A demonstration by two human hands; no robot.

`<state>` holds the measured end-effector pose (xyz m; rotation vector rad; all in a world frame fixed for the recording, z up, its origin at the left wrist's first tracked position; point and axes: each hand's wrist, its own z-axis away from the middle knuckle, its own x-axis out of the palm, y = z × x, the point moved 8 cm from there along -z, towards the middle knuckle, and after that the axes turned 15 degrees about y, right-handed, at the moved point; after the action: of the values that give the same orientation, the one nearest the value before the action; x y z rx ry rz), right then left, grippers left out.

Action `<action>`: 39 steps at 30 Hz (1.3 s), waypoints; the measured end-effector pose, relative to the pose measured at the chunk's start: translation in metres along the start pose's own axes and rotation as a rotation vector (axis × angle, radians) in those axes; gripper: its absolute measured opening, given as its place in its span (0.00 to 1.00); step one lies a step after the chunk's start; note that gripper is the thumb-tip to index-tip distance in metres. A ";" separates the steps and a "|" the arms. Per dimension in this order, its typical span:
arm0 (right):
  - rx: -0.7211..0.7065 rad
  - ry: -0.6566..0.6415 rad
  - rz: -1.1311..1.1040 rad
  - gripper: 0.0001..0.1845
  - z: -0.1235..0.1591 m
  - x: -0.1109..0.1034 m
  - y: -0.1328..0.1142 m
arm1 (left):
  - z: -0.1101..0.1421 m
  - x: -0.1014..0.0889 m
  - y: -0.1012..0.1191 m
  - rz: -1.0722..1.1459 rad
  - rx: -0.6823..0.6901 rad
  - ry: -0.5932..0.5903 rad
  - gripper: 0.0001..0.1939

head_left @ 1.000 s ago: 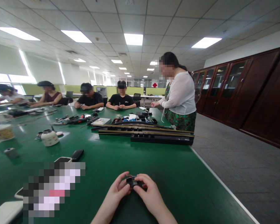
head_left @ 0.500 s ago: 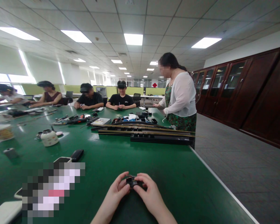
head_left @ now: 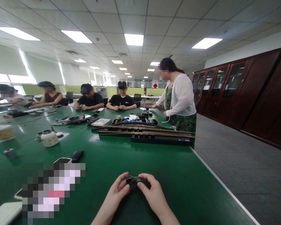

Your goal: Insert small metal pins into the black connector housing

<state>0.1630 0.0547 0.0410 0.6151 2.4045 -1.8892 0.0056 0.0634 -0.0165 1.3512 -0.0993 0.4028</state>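
Observation:
Between my hands, just above the green tabletop (head_left: 103, 190), is a small black plastic part (head_left: 133, 182) with a hollow, blocky shape; its exact kind I cannot make out. My left hand (head_left: 120, 186) grips its left end between thumb and fingers. The thumb and forefinger of my right hand (head_left: 150, 185) pinch its right end. A thin, light-coloured strip or wire runs along the part's far edge, near both forefingers. Fingers cover both ends of the part.
Long black rails (head_left: 162, 139) and thin yellowish rods lie across the table ahead. To the left are a white jar (head_left: 49, 138), a metal cylinder (head_left: 10, 153), a black object (head_left: 77, 155) and a pixelated patch. Several people sit at the far side; a person (head_left: 181, 93) stands at the right edge.
My right fingers have shifted slightly right along the black part, showing more of it. My left hand stays put. The standing person has leaned forward, reaching one hand toward the table.

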 end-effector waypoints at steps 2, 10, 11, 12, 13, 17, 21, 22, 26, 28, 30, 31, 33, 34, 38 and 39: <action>0.007 0.011 0.005 0.13 -0.001 -0.002 0.002 | 0.000 0.000 0.000 -0.004 0.001 0.003 0.34; -0.008 0.022 0.026 0.14 -0.004 -0.011 0.000 | 0.001 0.001 0.001 -0.002 -0.008 -0.013 0.34; -0.009 0.027 0.028 0.14 -0.005 -0.012 0.000 | 0.001 0.001 0.001 0.000 -0.010 -0.016 0.34; -0.009 0.034 0.027 0.14 -0.005 -0.014 0.000 | 0.001 0.002 0.000 0.000 -0.013 -0.018 0.34; -0.009 0.045 0.024 0.15 -0.006 -0.015 0.001 | 0.001 0.002 0.000 -0.001 -0.015 -0.020 0.34; -0.004 0.083 -0.007 0.15 -0.007 -0.019 0.002 | 0.002 0.002 0.000 -0.003 -0.020 -0.017 0.35; -0.011 0.135 -0.054 0.16 -0.009 -0.024 0.003 | 0.003 0.003 0.000 0.002 -0.024 -0.010 0.36; -0.012 0.148 -0.064 0.16 -0.009 -0.025 0.003 | 0.003 0.003 0.000 0.002 -0.023 -0.010 0.36; -0.001 0.174 -0.077 0.16 -0.011 -0.029 0.006 | 0.001 0.001 0.000 -0.014 -0.016 -0.007 0.36; 0.001 0.182 -0.081 0.17 -0.012 -0.031 0.007 | 0.000 0.000 -0.001 -0.019 -0.014 -0.001 0.36; 0.002 0.192 -0.087 0.17 -0.013 -0.033 0.007 | -0.001 -0.001 -0.002 -0.021 -0.013 -0.002 0.37; 0.004 0.197 -0.090 0.18 -0.013 -0.034 0.008 | -0.001 -0.001 -0.002 -0.022 -0.012 -0.005 0.37; 0.010 0.204 -0.094 0.18 -0.014 -0.035 0.010 | -0.002 -0.001 -0.003 -0.023 -0.009 -0.011 0.37; 0.014 0.207 -0.095 0.18 -0.015 -0.036 0.011 | -0.002 -0.001 -0.003 -0.025 -0.008 -0.011 0.37; 0.035 0.213 -0.105 0.19 -0.017 -0.039 0.016 | -0.004 -0.003 -0.005 -0.034 -0.007 -0.008 0.38; 0.043 0.215 -0.110 0.19 -0.018 -0.039 0.016 | -0.004 -0.004 -0.006 -0.034 -0.007 -0.009 0.38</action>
<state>0.2083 0.0628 0.0405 0.7383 2.5826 -2.0179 0.0036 0.0656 -0.0238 1.3459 -0.0847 0.3677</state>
